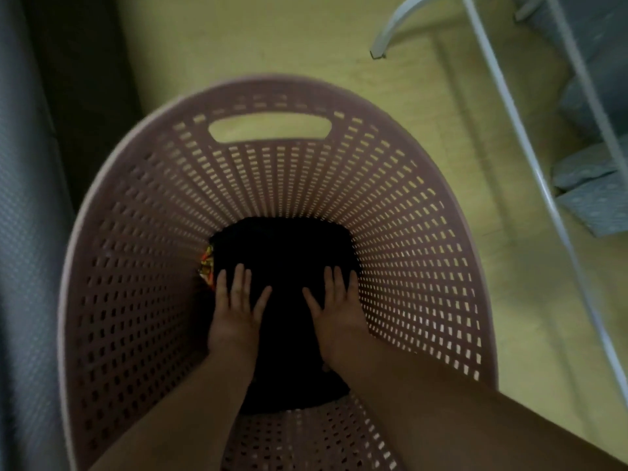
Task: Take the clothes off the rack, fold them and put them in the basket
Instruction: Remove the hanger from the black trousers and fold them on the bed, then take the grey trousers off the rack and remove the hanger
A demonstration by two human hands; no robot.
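Left hand and right hand lie flat on the black garment in the basket, fingers straight, gripping nothing; press evenly so the folds hold.

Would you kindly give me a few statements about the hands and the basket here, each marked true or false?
1. The left hand and right hand rest flat on a black garment. True.
2. The garment hangs over the basket's rim. False: it lies at the bottom of the pink basket.
3. A colourful fabric peeks out at the garment's left edge. True.
4. The right hand holds the white rack. False: it rests on the garment; the white rack stands outside the basket.
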